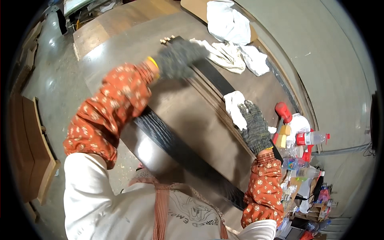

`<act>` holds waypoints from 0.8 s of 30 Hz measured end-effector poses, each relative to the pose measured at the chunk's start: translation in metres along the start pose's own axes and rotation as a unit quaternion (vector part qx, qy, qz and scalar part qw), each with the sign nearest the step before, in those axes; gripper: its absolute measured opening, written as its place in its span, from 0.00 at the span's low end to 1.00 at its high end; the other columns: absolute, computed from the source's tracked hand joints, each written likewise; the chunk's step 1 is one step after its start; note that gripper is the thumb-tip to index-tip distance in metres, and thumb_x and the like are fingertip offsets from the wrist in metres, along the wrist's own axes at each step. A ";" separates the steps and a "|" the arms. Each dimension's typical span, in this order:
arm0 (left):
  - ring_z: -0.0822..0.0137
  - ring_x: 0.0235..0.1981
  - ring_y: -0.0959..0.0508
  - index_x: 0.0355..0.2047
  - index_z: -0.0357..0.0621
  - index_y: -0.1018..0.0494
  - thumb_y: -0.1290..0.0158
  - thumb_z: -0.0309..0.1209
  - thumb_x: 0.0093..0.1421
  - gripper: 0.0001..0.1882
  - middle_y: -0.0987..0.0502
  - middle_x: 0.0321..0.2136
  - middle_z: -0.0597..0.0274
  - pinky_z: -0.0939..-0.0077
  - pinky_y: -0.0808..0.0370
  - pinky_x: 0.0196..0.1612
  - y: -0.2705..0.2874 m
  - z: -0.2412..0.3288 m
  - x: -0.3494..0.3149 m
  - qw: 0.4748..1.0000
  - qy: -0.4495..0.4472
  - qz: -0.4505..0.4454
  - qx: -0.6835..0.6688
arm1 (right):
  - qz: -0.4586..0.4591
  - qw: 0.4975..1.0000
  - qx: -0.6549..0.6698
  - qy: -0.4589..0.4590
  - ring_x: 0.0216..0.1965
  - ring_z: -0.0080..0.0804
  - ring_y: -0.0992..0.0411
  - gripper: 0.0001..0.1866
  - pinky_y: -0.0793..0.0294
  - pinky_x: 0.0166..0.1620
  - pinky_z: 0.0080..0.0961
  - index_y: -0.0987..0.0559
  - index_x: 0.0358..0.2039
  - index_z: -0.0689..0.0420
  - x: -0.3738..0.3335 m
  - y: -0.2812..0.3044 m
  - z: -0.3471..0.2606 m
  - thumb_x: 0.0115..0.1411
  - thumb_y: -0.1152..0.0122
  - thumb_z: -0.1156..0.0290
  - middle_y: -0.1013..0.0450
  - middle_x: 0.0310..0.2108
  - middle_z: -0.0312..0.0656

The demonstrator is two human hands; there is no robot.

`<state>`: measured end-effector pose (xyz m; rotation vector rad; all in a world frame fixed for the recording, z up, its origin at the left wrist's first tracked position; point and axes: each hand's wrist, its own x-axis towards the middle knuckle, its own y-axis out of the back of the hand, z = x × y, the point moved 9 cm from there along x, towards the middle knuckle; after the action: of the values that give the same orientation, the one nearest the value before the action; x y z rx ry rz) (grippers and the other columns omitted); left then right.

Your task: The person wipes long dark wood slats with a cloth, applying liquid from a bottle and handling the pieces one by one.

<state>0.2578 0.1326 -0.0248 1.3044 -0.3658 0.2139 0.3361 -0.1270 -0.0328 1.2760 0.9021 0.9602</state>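
Observation:
A dark brown wooden panel with black edges (188,116) stands tilted on the worktable in front of me. My left hand (178,56), in a grey knit glove, grips the panel's far top edge near some wooden dowels (167,39). My right hand (253,124), also gloved, presses a white cloth (235,106) against the panel's black right edge. Both forearms wear orange flowered sleeve covers.
White rags (228,36) lie heaped at the back of the table. Plastic bottles (312,138), a red spray can (283,111) and small clutter crowd the right side. Wooden boards (30,148) lean on the grey floor at left. More boards (120,20) lie beyond the table.

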 end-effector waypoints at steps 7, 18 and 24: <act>0.50 0.60 0.36 0.61 0.49 0.41 0.29 0.44 0.31 0.55 0.37 0.58 0.52 0.61 0.38 0.62 -0.011 -0.097 0.011 0.980 0.086 -0.179 0.000 | 0.015 0.996 -0.019 0.091 0.65 0.48 0.49 0.38 0.50 0.66 0.41 0.39 0.62 0.51 0.080 0.010 -0.057 0.48 0.42 0.66 0.45 0.63 0.48; 0.48 0.55 0.32 0.61 0.51 0.41 0.36 0.40 0.44 0.43 0.36 0.56 0.49 0.55 0.33 0.56 -0.033 -0.109 0.008 0.995 0.028 -0.091 0.021 | 0.035 0.994 -0.030 0.098 0.62 0.48 0.44 0.36 0.41 0.62 0.41 0.35 0.60 0.49 0.169 0.019 -0.108 0.49 0.37 0.60 0.41 0.61 0.45; 0.47 0.50 0.29 0.55 0.46 0.35 0.32 0.44 0.38 0.43 0.32 0.49 0.49 0.57 0.31 0.53 -0.020 -0.097 0.002 0.999 0.014 -0.040 0.001 | 0.009 0.993 -0.056 0.100 0.63 0.50 0.46 0.41 0.38 0.59 0.47 0.37 0.61 0.45 0.138 0.015 -0.092 0.43 0.35 0.62 0.44 0.63 0.45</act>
<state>0.2804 0.2211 -0.0632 1.3146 -0.2892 0.1658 0.2969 0.0349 -0.0276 1.1072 0.9772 1.1515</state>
